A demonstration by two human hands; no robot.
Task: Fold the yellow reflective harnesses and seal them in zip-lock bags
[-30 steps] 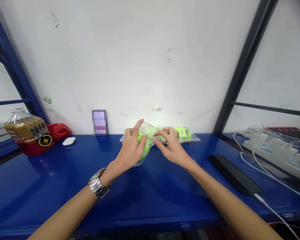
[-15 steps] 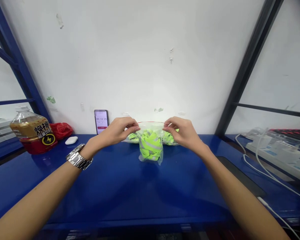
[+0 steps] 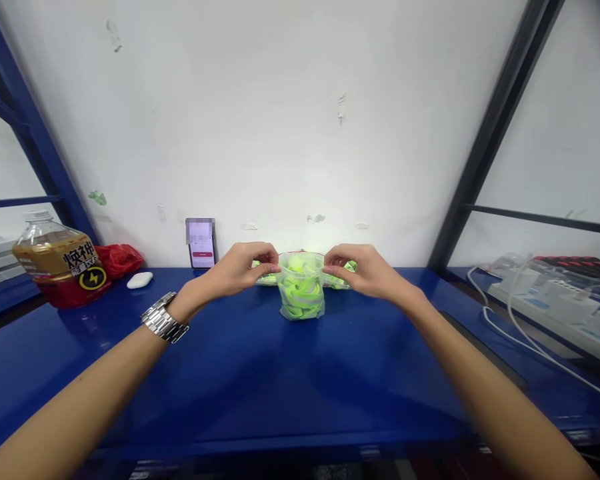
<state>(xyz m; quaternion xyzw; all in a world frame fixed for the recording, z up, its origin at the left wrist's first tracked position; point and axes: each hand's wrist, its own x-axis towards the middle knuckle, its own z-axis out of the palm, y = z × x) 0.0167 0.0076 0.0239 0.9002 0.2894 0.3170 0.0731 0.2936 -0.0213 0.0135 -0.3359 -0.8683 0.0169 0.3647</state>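
Observation:
A clear plastic zip bag [image 3: 303, 313] stands upright on the blue table, its mouth spread in a rounded shape with a red line along the rim. Inside it is a folded neon-yellow reflective vest [image 3: 303, 293] with grey strips. My left hand [image 3: 247, 267] pinches the left edge of the bag's mouth between thumb and fingers. On the opposite edge, my right hand [image 3: 363, 270] has a matching pinch. Behind the bag, partly hidden by my hands, lie two more bags of neon-yellow material, one at left [image 3: 267, 277] and one at right [image 3: 341, 279].
A phone [image 3: 201, 245] leans on the wall at left. Beside it are a white earbud case [image 3: 140, 280], a red plastic bag [image 3: 120, 259] and a large drink bottle [image 3: 60, 267]. Power strips [image 3: 555, 293] with white cables and a dark flat device [image 3: 480, 343] lie at right.
The bag's mouth has gone from nearly flat to rounded open, and its rim sits slightly lower. Both hands keep their hold on its edges. The view has shifted slightly.

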